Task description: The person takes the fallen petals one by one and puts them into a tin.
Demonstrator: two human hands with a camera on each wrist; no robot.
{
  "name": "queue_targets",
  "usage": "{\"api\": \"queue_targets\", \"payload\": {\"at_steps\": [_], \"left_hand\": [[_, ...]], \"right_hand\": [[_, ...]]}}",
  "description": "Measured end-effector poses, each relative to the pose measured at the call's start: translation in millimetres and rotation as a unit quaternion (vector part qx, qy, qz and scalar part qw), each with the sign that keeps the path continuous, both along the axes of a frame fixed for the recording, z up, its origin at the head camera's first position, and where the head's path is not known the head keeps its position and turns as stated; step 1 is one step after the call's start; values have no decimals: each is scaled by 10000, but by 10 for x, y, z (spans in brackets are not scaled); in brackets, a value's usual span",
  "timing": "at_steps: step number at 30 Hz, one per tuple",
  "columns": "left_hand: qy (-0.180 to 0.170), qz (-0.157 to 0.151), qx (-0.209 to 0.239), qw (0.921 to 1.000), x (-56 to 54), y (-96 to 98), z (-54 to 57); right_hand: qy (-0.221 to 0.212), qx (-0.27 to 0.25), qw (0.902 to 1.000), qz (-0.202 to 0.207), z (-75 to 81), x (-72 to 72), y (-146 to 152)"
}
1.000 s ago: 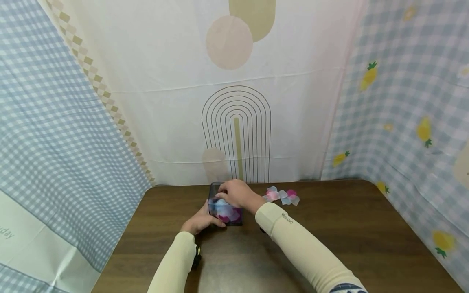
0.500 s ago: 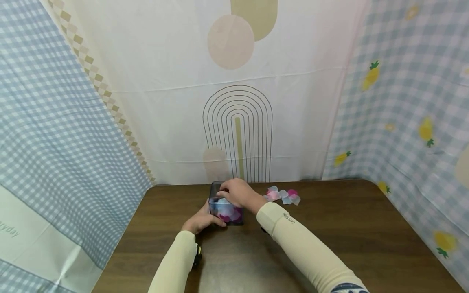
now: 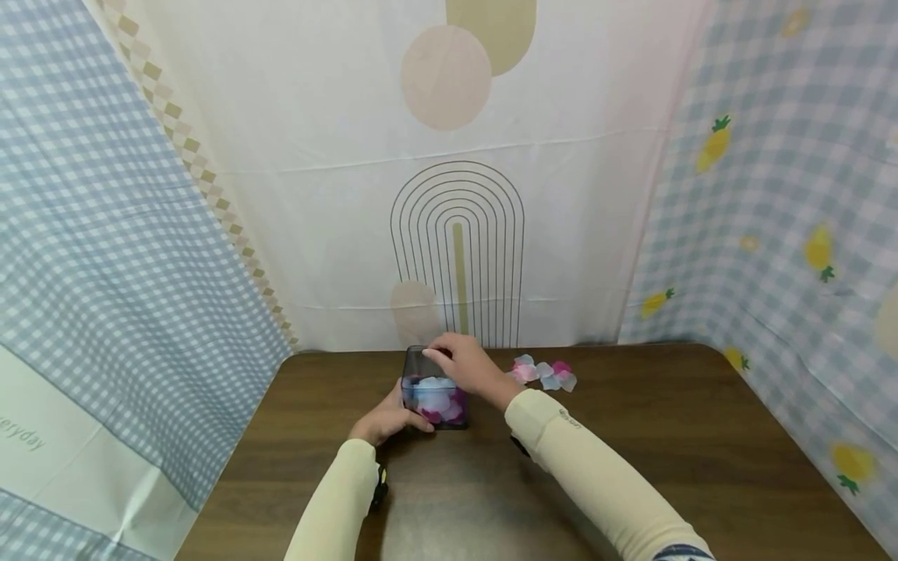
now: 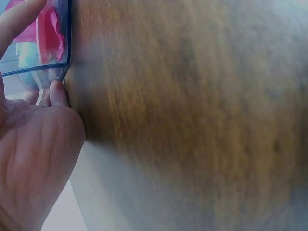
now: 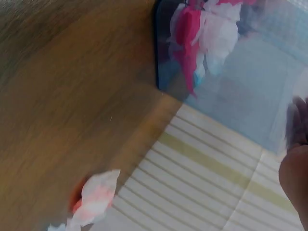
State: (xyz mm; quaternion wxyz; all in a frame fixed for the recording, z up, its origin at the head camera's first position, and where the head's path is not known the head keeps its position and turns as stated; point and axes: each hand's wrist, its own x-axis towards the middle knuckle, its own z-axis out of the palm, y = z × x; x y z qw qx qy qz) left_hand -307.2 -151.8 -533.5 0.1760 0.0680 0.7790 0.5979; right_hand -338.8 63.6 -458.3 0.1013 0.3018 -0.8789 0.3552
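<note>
A clear, dark-tinted plastic box stands on the table near its back edge, with pink, white and pale blue artificial petals inside. My left hand grips the box from the left, thumb along the front; the left wrist view shows the fingers around its lower corner. Over the right side of the box's mouth is my right hand, thumb and fingers bent loosely, no petal showing between them. In the right wrist view that hand is partly cut off beside the box wall.
Several loose petals in pink, white and pale blue lie on the brown wooden table right of the box. A printed white cloth hangs right behind the table, and checked cloths hang at both sides.
My right hand has lifted up and a little right, out from over the petals in the box, its fingers loosening. My left hand keeps its grip on the box.
</note>
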Motion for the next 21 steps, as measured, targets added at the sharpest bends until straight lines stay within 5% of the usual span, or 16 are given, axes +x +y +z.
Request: {"api": "queue_targets", "payload": {"at_steps": [6,15,21], "left_hand": [[114,30,-54,9999,11,9,1],[73,194,-106,9997,7,8,-25],[37,197,-47,9998,11,-9,-25]], "right_hand": [[605,-458,9967,-293,17,-69,474],[524,-133,9909,-1230,-212,2,1734],[413,265,9847,-1675,-368,115,2230]]}}
